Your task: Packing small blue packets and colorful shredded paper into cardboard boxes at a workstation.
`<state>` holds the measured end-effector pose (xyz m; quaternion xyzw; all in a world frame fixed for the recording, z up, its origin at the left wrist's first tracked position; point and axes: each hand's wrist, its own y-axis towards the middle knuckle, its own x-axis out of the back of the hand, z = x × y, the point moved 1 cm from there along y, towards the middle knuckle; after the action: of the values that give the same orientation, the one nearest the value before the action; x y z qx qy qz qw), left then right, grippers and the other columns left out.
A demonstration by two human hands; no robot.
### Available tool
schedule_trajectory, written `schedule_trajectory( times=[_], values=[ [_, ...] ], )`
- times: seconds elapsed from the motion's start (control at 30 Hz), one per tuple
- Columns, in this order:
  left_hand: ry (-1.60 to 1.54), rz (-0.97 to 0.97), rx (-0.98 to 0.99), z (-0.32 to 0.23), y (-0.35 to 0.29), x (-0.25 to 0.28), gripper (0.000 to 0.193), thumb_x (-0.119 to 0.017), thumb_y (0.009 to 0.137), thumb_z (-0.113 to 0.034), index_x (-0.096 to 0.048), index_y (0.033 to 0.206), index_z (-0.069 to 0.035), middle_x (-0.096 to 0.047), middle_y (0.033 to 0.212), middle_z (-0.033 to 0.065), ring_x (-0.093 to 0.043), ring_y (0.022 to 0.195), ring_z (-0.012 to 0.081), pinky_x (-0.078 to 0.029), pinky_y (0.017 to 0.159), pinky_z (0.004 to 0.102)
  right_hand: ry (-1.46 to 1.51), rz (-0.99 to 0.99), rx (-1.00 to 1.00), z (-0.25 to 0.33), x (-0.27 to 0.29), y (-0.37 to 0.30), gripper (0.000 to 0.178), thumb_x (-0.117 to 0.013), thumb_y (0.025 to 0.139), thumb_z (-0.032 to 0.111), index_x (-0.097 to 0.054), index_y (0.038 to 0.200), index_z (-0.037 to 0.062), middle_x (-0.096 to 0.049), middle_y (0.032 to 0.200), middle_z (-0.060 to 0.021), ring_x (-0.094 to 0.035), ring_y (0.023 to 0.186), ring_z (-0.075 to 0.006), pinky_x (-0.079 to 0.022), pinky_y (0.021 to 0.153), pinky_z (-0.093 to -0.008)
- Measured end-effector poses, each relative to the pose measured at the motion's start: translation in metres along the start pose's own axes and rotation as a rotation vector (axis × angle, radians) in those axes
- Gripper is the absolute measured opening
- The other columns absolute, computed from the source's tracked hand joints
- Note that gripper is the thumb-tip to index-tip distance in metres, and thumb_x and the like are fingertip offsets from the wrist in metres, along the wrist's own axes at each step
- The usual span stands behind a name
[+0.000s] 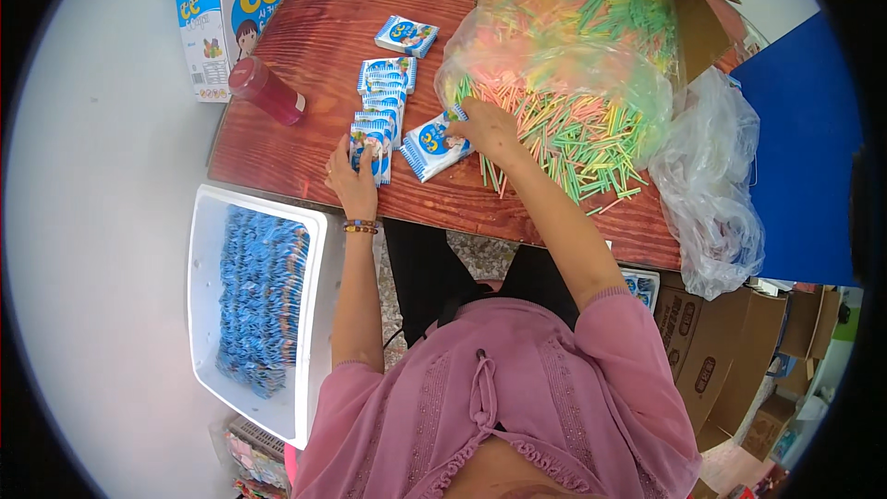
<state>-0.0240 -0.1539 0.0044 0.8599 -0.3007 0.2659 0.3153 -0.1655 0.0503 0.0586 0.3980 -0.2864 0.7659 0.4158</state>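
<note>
Small blue-and-white packets (382, 92) lie overlapping in a row on the reddish wooden table (323, 0). At the row's near end, my left hand (354, 177) has its fingers and thumb closed about the nearest packet (372, 140). Just right of the row, my right hand (490, 129) pinches the upper right edge of another packet (431, 150), which lies tilted. One more packet (407, 35) rests by itself beyond the row. Loose pastel candy sticks (564, 143) in pink, green and yellow spill from a clear plastic bag (610, 74) beside my right hand.
A red-pink bottle (268, 91) lies at the table's left, near printed cartons (199, 37). Below left, a white bin (314, 314) holds many blue packets. Crumpled clear plastic (711, 194) hangs at the right edge by a blue panel (795, 148); cardboard boxes (730, 351) stand lower right.
</note>
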Motion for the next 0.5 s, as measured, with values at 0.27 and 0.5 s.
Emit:
schedule_trajectory(
  times=[0.27, 0.5],
  values=[
    [-0.041, -0.042, -0.001, 0.002, -0.001, 0.003, 0.046, -0.063, 0.088, -0.025, -0.053, 0.124, 0.001, -0.057, 0.123, 0.0198, -0.052, 0.114, 0.0321, -0.039, 0.097, 0.0403, -0.022, -0.191, 0.004, -0.006, -0.006, -0.01, 0.031, -0.056, 0.088, 0.037, -0.067, 0.083, 0.0082, -0.065, 0.079, -0.0151, -0.064, 0.077, -0.0333, -0.048, 0.066, -0.0444],
    [-0.046, -0.201, -0.165, -0.046, -0.015, 0.018, 0.037, -0.063, 0.088, -0.017, -0.056, 0.12, 0.001, -0.06, 0.11, 0.0144, -0.056, 0.103, 0.0247, -0.042, 0.09, 0.0381, 0.978, -0.213, 0.119, -0.048, -0.007, -0.024, 0.022, -0.061, 0.091, 0.02, -0.069, 0.087, -0.0002, -0.066, 0.074, -0.0026, -0.059, 0.064, -0.0093, -0.045, 0.058, -0.0251]
  ],
)
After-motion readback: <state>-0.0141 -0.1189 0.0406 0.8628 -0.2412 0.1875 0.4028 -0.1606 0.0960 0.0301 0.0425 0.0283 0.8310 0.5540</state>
